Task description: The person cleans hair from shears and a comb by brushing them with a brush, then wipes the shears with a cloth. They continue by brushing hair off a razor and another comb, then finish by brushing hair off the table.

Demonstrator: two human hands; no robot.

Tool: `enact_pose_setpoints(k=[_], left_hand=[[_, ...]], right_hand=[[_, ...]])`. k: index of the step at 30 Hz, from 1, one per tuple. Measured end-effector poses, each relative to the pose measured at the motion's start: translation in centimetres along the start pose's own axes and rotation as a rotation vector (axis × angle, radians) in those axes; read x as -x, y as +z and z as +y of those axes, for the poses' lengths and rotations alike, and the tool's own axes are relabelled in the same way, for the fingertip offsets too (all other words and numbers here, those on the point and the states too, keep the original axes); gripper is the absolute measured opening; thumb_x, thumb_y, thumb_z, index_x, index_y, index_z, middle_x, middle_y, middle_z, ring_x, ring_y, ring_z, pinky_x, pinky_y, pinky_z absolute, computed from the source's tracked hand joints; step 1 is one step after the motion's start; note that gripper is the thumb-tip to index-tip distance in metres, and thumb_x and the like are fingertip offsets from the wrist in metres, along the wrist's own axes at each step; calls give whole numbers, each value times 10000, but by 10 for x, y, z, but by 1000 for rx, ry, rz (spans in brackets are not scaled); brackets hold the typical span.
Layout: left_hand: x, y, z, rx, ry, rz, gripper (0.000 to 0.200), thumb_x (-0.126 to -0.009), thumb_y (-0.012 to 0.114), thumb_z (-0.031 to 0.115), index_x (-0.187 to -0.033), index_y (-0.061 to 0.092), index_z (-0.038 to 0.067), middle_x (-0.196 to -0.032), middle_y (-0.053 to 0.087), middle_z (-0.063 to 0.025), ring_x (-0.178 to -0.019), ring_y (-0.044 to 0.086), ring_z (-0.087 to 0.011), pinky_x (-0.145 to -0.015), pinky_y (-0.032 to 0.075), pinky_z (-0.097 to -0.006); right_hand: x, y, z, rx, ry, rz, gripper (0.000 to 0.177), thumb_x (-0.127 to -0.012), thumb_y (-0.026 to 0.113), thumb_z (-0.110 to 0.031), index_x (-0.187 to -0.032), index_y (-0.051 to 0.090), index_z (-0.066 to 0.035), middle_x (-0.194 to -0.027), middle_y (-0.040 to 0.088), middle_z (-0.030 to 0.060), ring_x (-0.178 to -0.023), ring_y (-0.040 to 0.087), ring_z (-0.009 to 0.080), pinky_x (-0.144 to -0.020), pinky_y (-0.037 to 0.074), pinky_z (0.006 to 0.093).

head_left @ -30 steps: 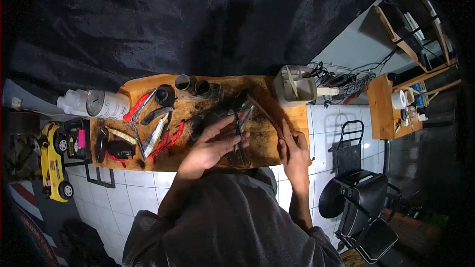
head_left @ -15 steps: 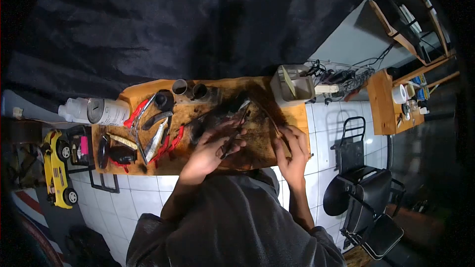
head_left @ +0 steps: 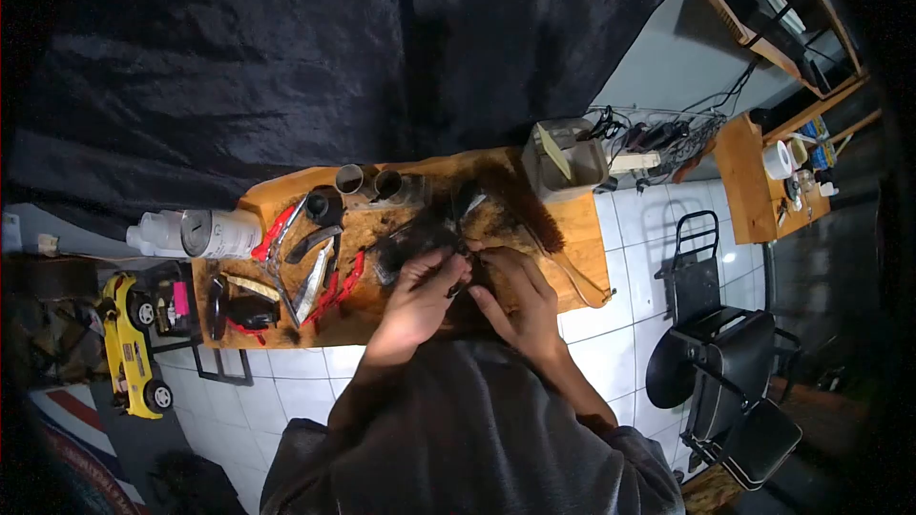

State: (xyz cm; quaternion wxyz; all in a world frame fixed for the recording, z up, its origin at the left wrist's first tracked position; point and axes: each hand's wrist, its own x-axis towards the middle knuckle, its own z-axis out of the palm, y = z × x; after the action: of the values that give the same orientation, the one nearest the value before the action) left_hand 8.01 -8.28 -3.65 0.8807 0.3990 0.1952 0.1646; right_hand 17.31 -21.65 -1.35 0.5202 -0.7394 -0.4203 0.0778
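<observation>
My feed is dim, with a cold bluish cast. The white tiled surface [head_left: 611, 339] and the pale grey wall [head_left: 668, 67] catch the most light; the black glossy cloth backdrop [head_left: 286, 67] shows only faint sheen. Fisheye bends straight lines near the edges, and the corners vignette to black. Where the left hand [head_left: 420, 298] and right hand [head_left: 520, 310] meet, shadow swallows the detail.

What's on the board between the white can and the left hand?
Head view: red-handled metal tools lie crisscrossed on the wooden board between the white can and the left hand.
</observation>
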Motion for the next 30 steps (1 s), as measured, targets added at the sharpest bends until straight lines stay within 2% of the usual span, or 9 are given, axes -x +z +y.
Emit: enact_pose_setpoints(k=[5,8,11,12,15,18,21,22,30], left_hand=[[1,7,0,32,-42,55,193,-958,535,60,-1118,620,-6,-1137,635,-71,-953,560,-121,-883,431,-287],[1,7,-5,-191,36,66,181,-954,534,47,-1093,638,-5,-1128,644,-60,-958,565,-108,-892,427,-282],[1,8,0,-455,69,13,229,-923,571,8,-1132,661,27,-1077,614,-8,-928,522,-49,-833,408,-203],[-1,6,3,-548,138,-106,294,-986,453,65,-1241,597,43,-1185,598,-31,-1076,532,-99,-950,369,-232],[-25,15,15,35,189,-32,540,-1014,332,399,-1397,421,28,-1354,498,-105,-1290,422,-205,-1093,242,-303],[-40,20,37,322,227,-266,1057,-812,267,797,-1486,151,-8,-1530,226,-173,-1421,202,-278,-1161,87,-386],[-49,27,49,490,220,-320,1046,-818,287,785,-1481,166,-15,-1536,198,-196,-1447,132,-287,-1174,65,-399],[-50,28,52,593,201,-331,1080,-811,225,809,-1479,137,-35,-1546,148,-203,-1449,112,-289,-1177,54,-401],[-54,30,55,507,177,-348,1027,-838,307,766,-1478,161,-24,-1549,160,-196,-1449,123,-294,-1176,92,-403]], right_hand=[[-2,10,4,-40,-43,27,444,-793,720,-77,-1196,545,-18,-1163,584,176,-1067,588,351,-899,479,382],[-1,16,11,-86,-1,43,495,-770,725,-37,-1220,521,-6,-1159,593,162,-1062,602,318,-885,487,361],[-3,16,10,-76,45,46,482,-746,724,-21,-1194,548,-4,-1158,586,167,-1064,590,337,-881,486,377],[-5,17,15,-36,2,60,487,-733,724,-19,-1190,557,-7,-1159,581,171,-1067,579,350,-882,481,389],[-17,8,21,89,-107,114,495,-700,719,0,-1174,578,-11,-1149,577,174,-1037,573,363,-866,477,400],[-30,-2,18,223,-157,167,487,-681,714,12,-1153,600,-24,-1135,582,163,-1000,575,359,-846,478,399],[-41,-13,16,277,-198,183,485,-687,698,17,-1159,610,-54,-1137,572,158,-991,562,352,-832,472,405],[-41,-18,22,288,-207,153,491,-691,694,15,-1169,607,-55,-1141,566,159,-992,557,348,-831,468,408],[-48,-31,14,381,-274,222,496,-700,702,-11,-1185,606,-51,-1095,570,143,-980,544,336,-804,459,393]])
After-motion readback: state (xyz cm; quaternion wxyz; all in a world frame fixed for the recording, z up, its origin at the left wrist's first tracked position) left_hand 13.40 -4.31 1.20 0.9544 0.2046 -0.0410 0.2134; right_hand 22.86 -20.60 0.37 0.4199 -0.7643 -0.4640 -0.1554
